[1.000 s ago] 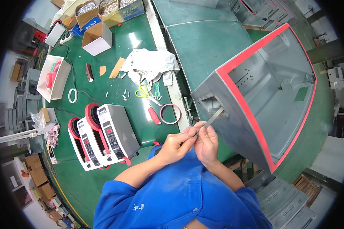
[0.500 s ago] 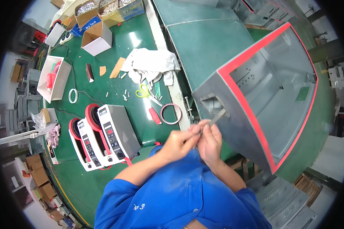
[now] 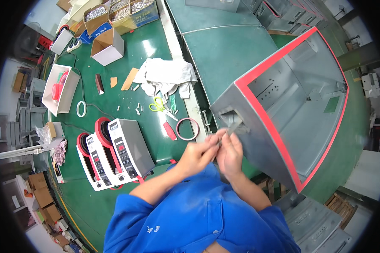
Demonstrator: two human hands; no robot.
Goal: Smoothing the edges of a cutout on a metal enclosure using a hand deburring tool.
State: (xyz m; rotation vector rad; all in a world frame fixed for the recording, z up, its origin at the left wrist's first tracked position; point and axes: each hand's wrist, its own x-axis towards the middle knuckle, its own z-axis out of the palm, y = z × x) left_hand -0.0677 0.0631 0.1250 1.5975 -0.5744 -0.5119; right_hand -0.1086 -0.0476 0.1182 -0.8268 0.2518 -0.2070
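A large grey metal housing (image 3: pixel 266 145) with red tape along the rim of its open side stands tilted at the right. Its near left side has a rectangular recess (image 3: pixel 231 118). Into that recess points a narrow flat grey file-like tool (image 3: pixel 235 125), blurred by motion. My left hand (image 3: pixel 198 155) is closed around the tool's near end, fingers pinched. My right hand (image 3: pixel 230 155) grips it close to the recess, thumb and fingertips together. The hands almost touch each other, and the tool's tip is hard to make out.
Left of my arms stand two tape dispensers (image 3: pixel 133 143) with red tape. On the green table (image 3: pixel 156 149) lie yellow-handled scissors (image 3: pixel 158 104), a tape ring (image 3: pixel 187 129), a red-handled tool (image 3: pixel 169 131) and a white cloth (image 3: pixel 164 74). An open carton (image 3: pixel 107 48) sits farther back.
Both hands have shifted slightly left with the file-like tool, and less of it shows. The view has moved a little; the other things keep their places.
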